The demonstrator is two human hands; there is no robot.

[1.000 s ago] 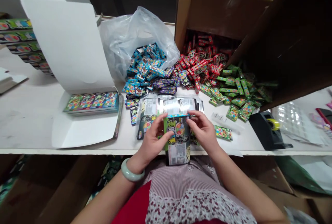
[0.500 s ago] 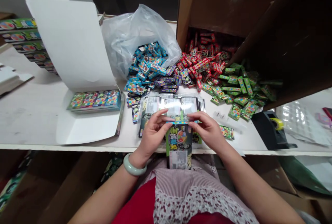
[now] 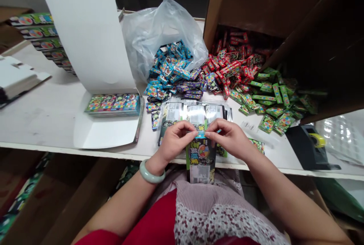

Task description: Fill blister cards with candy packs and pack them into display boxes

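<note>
Two firm pinches share a printed cardboard carton (image 3: 200, 158): the left hand (image 3: 173, 142) has thumb and fingers closed on its far edge, the carton hangs between them past the near table edge (image 3: 119, 152), and the right hand (image 3: 229, 138) grips that same edge.

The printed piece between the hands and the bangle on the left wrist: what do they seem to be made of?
The printed piece looks like thin coated card, with a glossy print and clean folded edges. The bangle seems polished pale green stone, perhaps jade, from its smooth, milky shine; glass is possible.
</note>
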